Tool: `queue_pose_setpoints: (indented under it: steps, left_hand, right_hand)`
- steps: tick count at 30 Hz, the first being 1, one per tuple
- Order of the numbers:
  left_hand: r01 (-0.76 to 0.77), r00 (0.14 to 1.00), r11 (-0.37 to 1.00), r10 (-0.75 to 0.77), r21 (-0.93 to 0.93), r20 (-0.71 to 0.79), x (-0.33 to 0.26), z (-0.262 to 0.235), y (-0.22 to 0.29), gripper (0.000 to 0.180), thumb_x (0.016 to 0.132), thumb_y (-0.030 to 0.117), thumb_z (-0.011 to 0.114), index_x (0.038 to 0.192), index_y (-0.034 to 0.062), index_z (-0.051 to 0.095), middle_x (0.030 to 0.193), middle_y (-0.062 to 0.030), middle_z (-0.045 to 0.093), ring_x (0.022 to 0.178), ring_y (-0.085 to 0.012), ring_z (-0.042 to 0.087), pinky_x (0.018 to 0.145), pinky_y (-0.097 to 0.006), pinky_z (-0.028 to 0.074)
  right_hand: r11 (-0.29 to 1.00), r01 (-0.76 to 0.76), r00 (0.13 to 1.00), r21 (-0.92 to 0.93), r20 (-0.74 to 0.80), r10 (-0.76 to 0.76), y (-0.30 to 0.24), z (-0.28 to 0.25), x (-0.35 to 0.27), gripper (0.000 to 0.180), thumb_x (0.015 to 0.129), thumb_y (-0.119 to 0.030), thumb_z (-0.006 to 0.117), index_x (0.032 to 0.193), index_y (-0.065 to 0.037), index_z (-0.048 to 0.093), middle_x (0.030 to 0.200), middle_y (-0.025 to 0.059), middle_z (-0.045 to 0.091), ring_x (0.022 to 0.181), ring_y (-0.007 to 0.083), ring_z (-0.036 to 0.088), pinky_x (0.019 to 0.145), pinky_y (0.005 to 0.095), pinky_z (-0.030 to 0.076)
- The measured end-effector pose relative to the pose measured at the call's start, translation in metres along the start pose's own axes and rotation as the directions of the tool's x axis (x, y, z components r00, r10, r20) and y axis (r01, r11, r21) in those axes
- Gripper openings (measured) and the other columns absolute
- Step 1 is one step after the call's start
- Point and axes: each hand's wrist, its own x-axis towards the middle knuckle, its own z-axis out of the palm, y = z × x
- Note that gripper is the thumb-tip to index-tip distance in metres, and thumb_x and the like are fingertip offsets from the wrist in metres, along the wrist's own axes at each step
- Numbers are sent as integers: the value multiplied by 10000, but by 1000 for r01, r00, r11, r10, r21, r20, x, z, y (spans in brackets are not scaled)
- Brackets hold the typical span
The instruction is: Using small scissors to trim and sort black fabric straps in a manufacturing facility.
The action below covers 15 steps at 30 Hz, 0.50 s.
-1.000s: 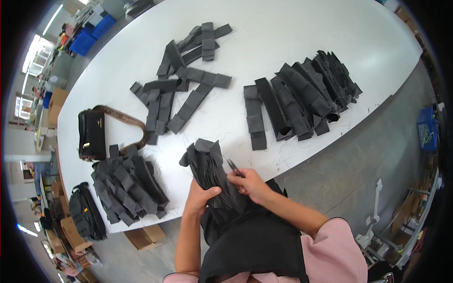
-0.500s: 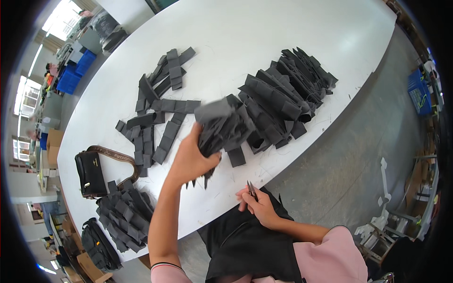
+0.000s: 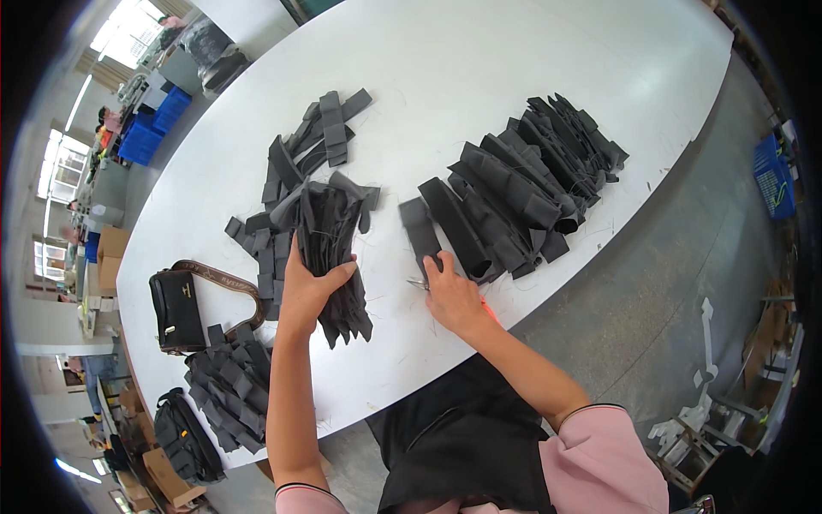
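Pointing long axis forward: strip bundle | left hand clasping it | right hand half-curled over metal tool

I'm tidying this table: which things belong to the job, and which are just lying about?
Likely part of the job:
bundle of dark strips, in the left hand
small metal tool, in the right hand
strip row, scattered strips and strip heap

Likely just lying about:
black shoulder bag
dark backpack

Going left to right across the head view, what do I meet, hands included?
Black shoulder bag → left hand gripping a bundle of dark gray strips → right hand with a small metal-tipped tool → blue basket.
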Motion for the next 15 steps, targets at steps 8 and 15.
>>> queue_pose_setpoints:
  steps: [8,15]
  left_hand:
    - [67,998,992,-67,-106,-1,-5,-12,-21,511,697,0,667,1160,-33,453,934,-124,626,817,-175,629,718,-297,516]
    - [87,996,987,-84,-137,29,-7,-18,-21,558,689,23,683,1185,-25,432,934,-124,627,816,-181,627,724,-298,518]
  right_hand:
    - [943,105,993,315,-85,-82,17,-15,-20,162,770,-43,615,909,26,568,835,133,568,554,286,616,528,358,534]
    - [-92,-303,930,948,316,187,21,-46,-33,186,853,-111,615,990,15,616,773,51,628,609,105,605,456,260,489]
